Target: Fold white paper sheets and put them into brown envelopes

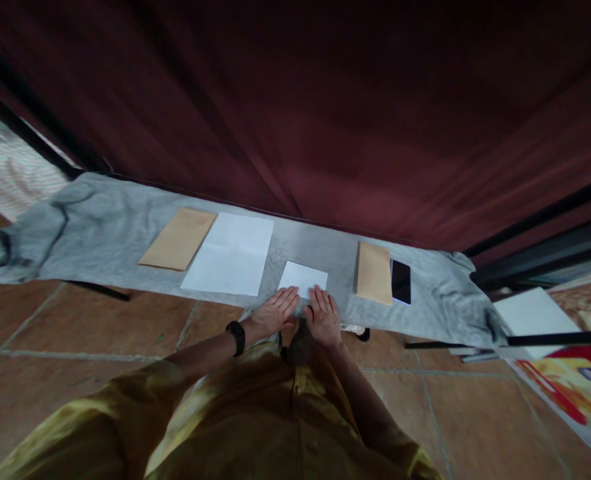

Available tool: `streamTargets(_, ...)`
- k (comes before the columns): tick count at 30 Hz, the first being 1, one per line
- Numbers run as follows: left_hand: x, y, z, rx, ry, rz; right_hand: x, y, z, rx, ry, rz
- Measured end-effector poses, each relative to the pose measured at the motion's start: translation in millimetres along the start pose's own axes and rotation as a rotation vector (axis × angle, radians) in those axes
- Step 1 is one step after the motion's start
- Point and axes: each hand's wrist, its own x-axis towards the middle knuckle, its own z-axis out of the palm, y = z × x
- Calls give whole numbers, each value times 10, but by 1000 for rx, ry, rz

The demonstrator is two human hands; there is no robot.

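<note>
A small folded white paper [302, 277] lies on a table covered with a grey cloth [105, 227]. My left hand [275, 311] lies flat at the paper's near left edge, fingers stretched out. Beside it, my right hand [323, 315] also lies flat, fingers on the paper's near right edge. Neither hand grips anything. A black band sits on my left wrist.
Left of the folded paper lie a larger white sheet [230, 254] and a brown envelope [178, 238]. To the right lie another brown envelope [374, 273] and a black phone [400, 281]. A dark red curtain [325, 113] hangs behind. The floor is tiled.
</note>
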Motion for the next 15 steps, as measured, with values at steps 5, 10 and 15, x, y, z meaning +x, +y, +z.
streamTargets(5,12,26,6,-35,4,-31,-77,78,-9,-5,26,39)
streamTargets(10,-7,17,17,-113,73,-50,-109,172,-42,-6,54,114)
streamTargets(15,76,-24,-68,-259,143,-112,6,236,-126,50,34,183)
